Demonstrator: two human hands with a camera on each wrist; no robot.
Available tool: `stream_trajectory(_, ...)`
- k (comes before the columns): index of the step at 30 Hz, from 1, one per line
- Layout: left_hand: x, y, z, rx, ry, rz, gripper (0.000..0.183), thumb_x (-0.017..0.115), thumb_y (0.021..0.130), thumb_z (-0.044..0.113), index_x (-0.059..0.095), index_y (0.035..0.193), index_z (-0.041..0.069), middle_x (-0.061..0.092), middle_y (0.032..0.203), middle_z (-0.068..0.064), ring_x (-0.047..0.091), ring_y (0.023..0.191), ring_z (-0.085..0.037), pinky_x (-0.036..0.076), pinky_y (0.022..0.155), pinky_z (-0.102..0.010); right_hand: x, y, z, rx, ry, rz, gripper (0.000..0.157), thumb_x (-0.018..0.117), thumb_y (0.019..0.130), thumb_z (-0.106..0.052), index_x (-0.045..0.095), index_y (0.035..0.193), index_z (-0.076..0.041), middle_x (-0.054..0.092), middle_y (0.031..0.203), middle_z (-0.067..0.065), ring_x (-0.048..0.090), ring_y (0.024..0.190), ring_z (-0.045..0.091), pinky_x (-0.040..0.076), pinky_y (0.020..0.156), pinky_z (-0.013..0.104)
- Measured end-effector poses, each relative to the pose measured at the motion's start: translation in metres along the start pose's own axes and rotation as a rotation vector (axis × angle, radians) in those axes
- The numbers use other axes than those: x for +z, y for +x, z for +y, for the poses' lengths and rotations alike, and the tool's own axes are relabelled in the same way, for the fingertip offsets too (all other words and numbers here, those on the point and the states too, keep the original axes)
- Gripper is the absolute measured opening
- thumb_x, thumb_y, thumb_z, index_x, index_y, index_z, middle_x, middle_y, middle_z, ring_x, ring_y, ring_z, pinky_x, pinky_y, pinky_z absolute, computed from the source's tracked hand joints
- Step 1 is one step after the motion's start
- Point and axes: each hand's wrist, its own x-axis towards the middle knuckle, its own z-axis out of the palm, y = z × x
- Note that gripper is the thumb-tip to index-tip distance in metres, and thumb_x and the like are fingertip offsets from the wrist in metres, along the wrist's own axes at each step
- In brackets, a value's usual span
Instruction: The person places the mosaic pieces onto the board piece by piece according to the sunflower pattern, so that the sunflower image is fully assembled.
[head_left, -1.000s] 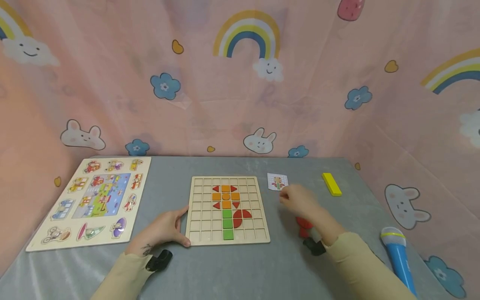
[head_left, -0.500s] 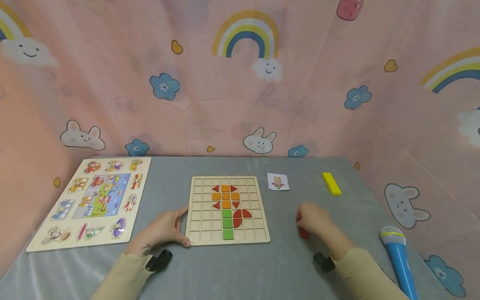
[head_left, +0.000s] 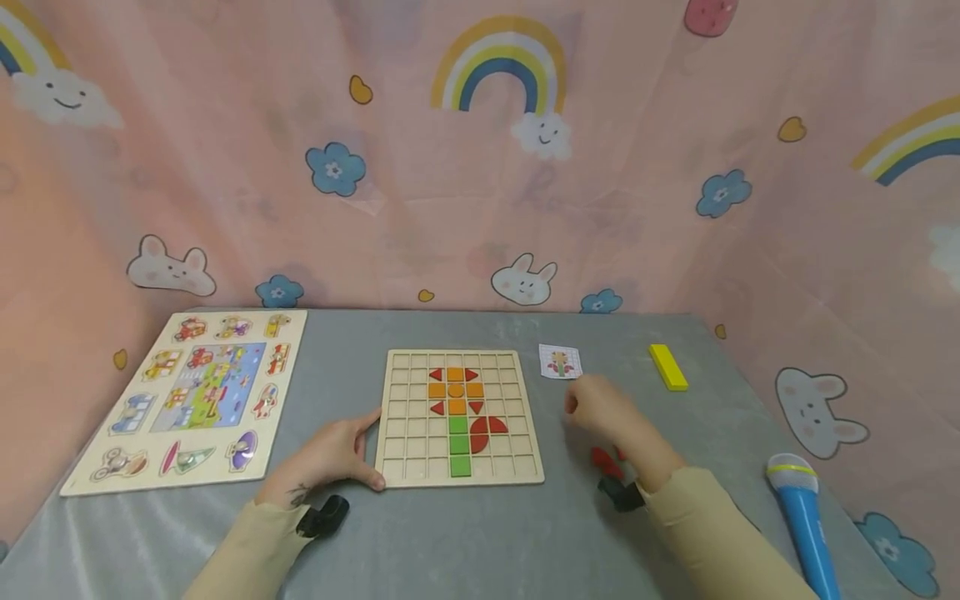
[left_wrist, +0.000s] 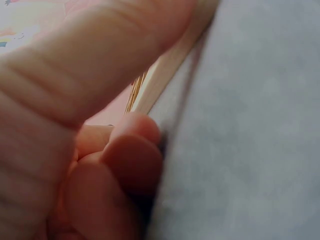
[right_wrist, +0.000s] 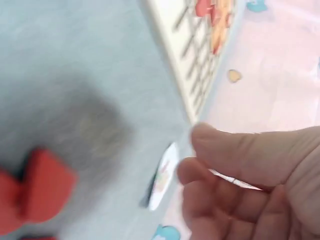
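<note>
My left hand (head_left: pixel 326 458) rests at the left edge of a wooden grid board (head_left: pixel 412 467), thumb near its front corner; in the left wrist view the thumb (left_wrist: pixel 100 60) lies along the board's edge. Orange squares, an orange circle, red triangles, green squares (head_left: pixel 459 444) and red quarter circles (head_left: pixel 480 433) form a flower on the board. Right of the board, my right hand (head_left: pixel 603 412) hovers with curled fingers, thumb tip close to the index finger, nothing visible between them. Loose red pieces (head_left: pixel 606 462) lie below it. A small pattern card (head_left: pixel 560 362) lies just beyond it.
A picture puzzle board (head_left: pixel 161 333) lies at the left. Back right is a yellow block (head_left: pixel 667 367), and a blue toy microphone (head_left: pixel 806 517) stands out at the right edge. A pink patterned cloth (head_left: pixel 420 217) hangs behind the grey table (head_left: pixel 450 542).
My right hand dipped from near the card down to the red pieces, then came back up and left toward the card. The left hand keeps its place at the board.
</note>
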Motion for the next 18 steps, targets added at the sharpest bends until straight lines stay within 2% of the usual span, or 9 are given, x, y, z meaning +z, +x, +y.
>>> stream_trajectory(4,-0.001,0.000,0.000,0.009,-0.015,-0.011,0.114,0.091,0.048,0.023,0.032,0.143,0.000,0.051,0.057,-0.002,0.041,0.048,-0.011,0.033,0.045,-0.025,0.006,-0.010,0.009,0.066,-0.134,-0.065,0.012,0.072,0.070,-0.007,0.061,0.071,-0.006,0.055,0.068,0.004,0.049,0.062,0.019,0.042,0.055,0.032)
stream_trajectory(8,-0.002,-0.001,0.001,-0.005,-0.016,-0.015,0.114,0.091,0.048,0.024,0.032,0.143,0.002,0.051,0.058,-0.002,0.042,0.048,-0.010,0.032,0.045,-0.025,0.013,-0.021,0.015,0.105,-0.154,-0.107,0.018,0.076,0.066,-0.007,0.058,0.072,-0.007,0.054,0.069,0.004,0.049,0.063,0.020,0.041,0.056,0.033)
stream_trajectory(12,-0.003,-0.001,0.002,-0.004,-0.019,-0.017,0.114,0.091,0.047,0.024,0.032,0.143,0.001,0.051,0.058,-0.002,0.042,0.048,-0.010,0.033,0.045,-0.025,0.018,-0.023,0.016,0.099,-0.099,-0.113,0.015,0.073,0.069,-0.004,0.060,0.074,-0.008,0.055,0.071,0.004,0.050,0.065,0.020,0.043,0.058,0.034)
stream_trajectory(15,-0.002,0.000,0.001,0.009,-0.014,-0.016,0.114,0.091,0.047,0.024,0.032,0.142,-0.001,0.051,0.057,-0.002,0.042,0.048,-0.011,0.033,0.044,-0.025,0.018,-0.015,0.012,0.084,0.006,-0.092,0.010,0.071,0.074,-0.003,0.063,0.075,-0.008,0.056,0.073,0.004,0.050,0.066,0.019,0.043,0.059,0.032)
stream_trajectory(18,-0.001,0.000,0.000,0.015,-0.006,-0.009,0.114,0.091,0.047,0.023,0.033,0.142,-0.001,0.051,0.057,-0.002,0.042,0.048,-0.011,0.033,0.044,-0.025,0.015,-0.003,-0.002,0.034,0.141,-0.033,0.006,0.067,0.079,-0.003,0.067,0.085,-0.005,0.060,0.078,0.004,0.052,0.068,0.017,0.045,0.061,0.029)
